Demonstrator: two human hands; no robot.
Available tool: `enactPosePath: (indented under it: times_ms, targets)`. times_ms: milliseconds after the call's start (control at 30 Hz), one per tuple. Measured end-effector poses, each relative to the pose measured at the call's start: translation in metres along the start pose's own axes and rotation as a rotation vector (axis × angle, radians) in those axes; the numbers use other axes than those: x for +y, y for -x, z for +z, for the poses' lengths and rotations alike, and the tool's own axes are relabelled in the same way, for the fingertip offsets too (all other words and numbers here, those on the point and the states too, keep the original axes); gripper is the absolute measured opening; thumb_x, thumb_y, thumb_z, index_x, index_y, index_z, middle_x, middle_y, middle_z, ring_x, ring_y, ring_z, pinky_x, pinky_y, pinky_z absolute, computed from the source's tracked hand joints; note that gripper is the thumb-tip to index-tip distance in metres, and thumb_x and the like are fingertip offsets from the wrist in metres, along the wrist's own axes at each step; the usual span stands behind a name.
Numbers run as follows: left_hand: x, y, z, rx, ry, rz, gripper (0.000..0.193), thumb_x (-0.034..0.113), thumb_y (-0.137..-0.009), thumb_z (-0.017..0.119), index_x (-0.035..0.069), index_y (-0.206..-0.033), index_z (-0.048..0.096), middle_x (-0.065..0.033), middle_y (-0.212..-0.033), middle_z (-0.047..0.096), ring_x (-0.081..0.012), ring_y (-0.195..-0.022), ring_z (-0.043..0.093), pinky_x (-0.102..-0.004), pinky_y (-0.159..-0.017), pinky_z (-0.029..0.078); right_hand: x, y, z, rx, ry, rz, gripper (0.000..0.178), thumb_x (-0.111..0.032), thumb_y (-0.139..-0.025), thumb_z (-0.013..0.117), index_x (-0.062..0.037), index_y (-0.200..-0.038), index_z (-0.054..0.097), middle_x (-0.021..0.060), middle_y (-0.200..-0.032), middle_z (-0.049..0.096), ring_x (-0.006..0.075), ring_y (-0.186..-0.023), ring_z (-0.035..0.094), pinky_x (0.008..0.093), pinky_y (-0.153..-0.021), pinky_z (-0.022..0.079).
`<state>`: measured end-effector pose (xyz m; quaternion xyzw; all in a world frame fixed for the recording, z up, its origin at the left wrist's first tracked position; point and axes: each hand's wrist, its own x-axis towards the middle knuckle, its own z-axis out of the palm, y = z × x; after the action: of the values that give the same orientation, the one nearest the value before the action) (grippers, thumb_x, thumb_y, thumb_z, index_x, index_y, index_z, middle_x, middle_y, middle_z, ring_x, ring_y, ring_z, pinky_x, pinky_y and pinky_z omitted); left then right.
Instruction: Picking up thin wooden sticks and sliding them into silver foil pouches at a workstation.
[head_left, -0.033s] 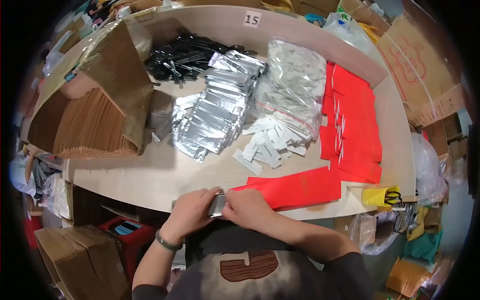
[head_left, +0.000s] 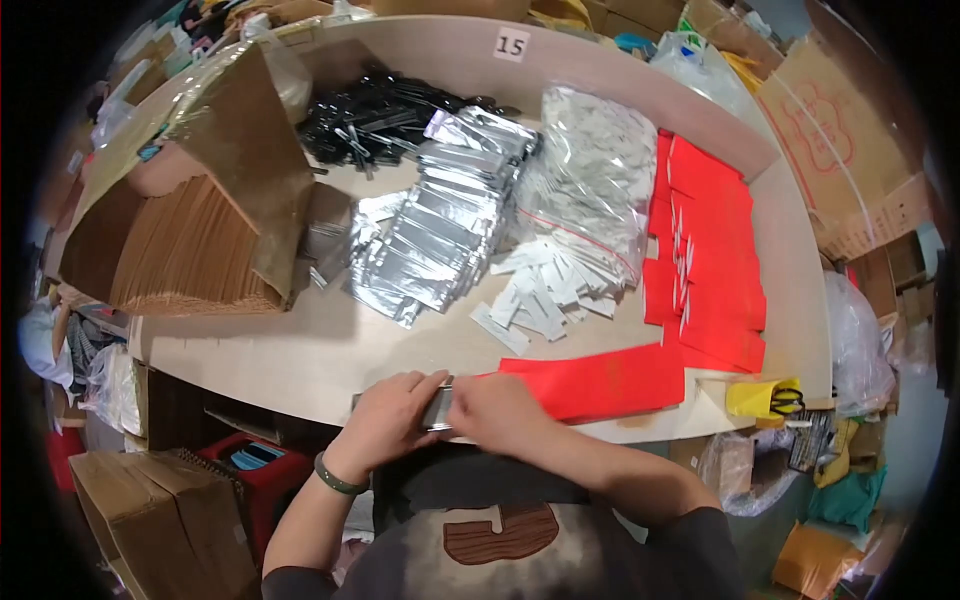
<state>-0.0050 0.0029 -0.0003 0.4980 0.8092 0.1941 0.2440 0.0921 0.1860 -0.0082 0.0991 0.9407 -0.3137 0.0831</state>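
My left hand (head_left: 395, 415) is closed over a flat silver packet (head_left: 438, 408) at the table's near edge. My right hand (head_left: 495, 410) is closed at the packet's right end; its fingertips are mostly hidden. Red paper sleeves (head_left: 605, 383) with faint gold print lie just right of my right hand, partly behind it. Beyond my hands, shiny silver packets (head_left: 435, 225) are heaped mid-table. To their right is a loose pile of small white packets (head_left: 540, 290), in front of a clear bag (head_left: 590, 170) filled with more of them.
An open cardboard box (head_left: 235, 130) of tightly packed brown pieces stands at the left. Black plastic cutlery (head_left: 370, 120) is piled at the back, near the raised table wall (head_left: 400, 45). More red sleeves (head_left: 715, 260) lie along the right. A yellow item (head_left: 755, 398) with black loops rests at the right corner.
Both hands stay together on the silver packet, with only a slight shift. The red sleeves beside my right hand lie a little differently, their upper edge slightly lower.
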Motion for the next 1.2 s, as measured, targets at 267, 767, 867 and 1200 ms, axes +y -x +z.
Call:
enactPosePath:
  times_ms: [267,767,867,1200]
  targets:
    - [-0.121,0.010,-0.143,1.049,-0.252,-0.240,0.031,0.011,-0.078,0.072,0.000,-0.106,0.064,-0.0185,-0.101,0.065,-0.0343,-0.085,0.063,-0.0404,-0.073,0.052,0.110,-0.033,-0.052,0.249,0.149,0.147,0.034,-0.036,-0.081,0.070,-0.0035,-0.087,0.063,0.0172,-0.078,0.066,0.0362,-0.080,0.064,0.0457,-0.071,0.050]
    - [-0.208,0.021,-0.155,0.796,-0.391,-0.457,0.035,0.001,-0.080,0.051,0.003,-0.112,0.066,-0.0276,-0.088,0.065,-0.0437,-0.086,0.063,-0.0492,-0.073,0.052,0.077,-0.031,-0.065,0.623,0.509,-0.109,0.010,-0.014,-0.078,0.063,-0.0050,-0.075,0.065,0.0145,-0.073,0.057,0.0350,-0.075,0.059,0.0485,-0.073,0.048]
    - [-0.186,0.014,-0.162,0.759,-0.415,-0.558,0.034,0.002,-0.085,0.048,0.002,-0.115,0.065,-0.0268,-0.091,0.066,-0.0415,-0.087,0.064,-0.0473,-0.073,0.052,0.048,-0.060,-0.052,0.644,0.377,-0.130,0.008,-0.010,-0.074,0.064,-0.0028,-0.077,0.061,0.0154,-0.080,0.057,0.0349,-0.081,0.058,0.0479,-0.077,0.046]
    - [-0.145,0.060,-0.008,1.547,0.985,-0.247,0.018,0.017,-0.104,0.046,0.004,-0.100,0.058,0.0043,-0.076,0.044,-0.0052,-0.068,0.036,-0.0217,-0.061,0.034,-0.033,-0.126,0.037,0.250,0.822,-0.169,0.020,-0.021,-0.079,0.058,-0.0094,-0.088,0.072,0.0153,-0.103,0.060,0.0325,-0.101,0.054,0.0434,-0.077,0.043]
